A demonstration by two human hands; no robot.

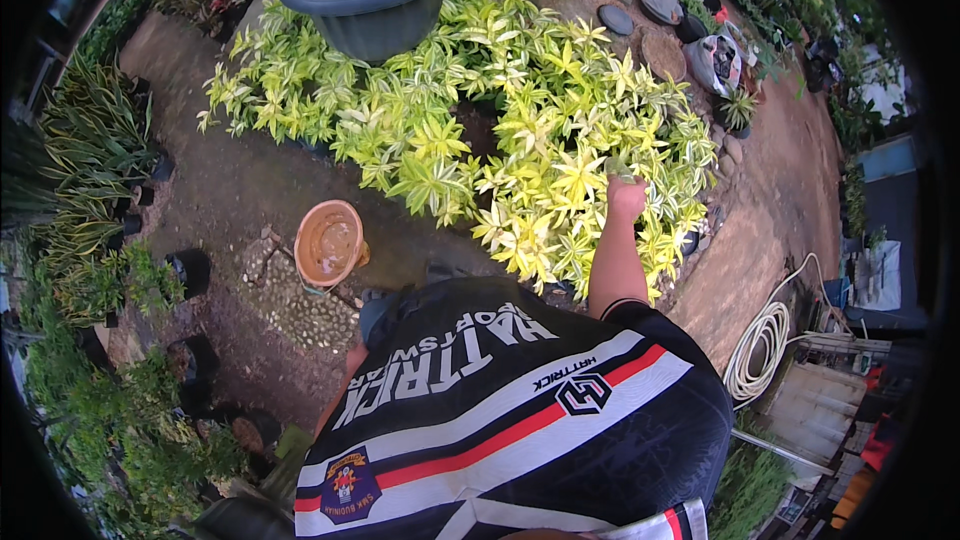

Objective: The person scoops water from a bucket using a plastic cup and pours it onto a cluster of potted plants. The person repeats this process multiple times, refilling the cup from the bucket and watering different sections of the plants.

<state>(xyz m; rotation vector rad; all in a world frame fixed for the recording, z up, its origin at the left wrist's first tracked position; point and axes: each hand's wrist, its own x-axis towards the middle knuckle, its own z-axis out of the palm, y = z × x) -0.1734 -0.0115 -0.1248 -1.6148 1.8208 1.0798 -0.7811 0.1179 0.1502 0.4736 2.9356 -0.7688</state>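
Fingers of the right hand [627, 195] were curled together around something among the yellow-green foliage [520, 130], likely a sprig, though what they pinched could not be made out. The arm rose straight up from the shoulder, elbow extended, the fist at the right side of the leafy mass. The plants formed a dense, glossy bed of pointed, lance-shaped leaves, pale yellow streaked with green, spread across the bare brown earth. A large grey-blue plastic pot [385, 15] stood at the bed's upper edge. A round terracotta-coloured bowl [328, 242] lay on the ground to the left. A white hose [760, 340] lay coiled at right. The left hand was hidden beneath the striped jersey [520, 420].
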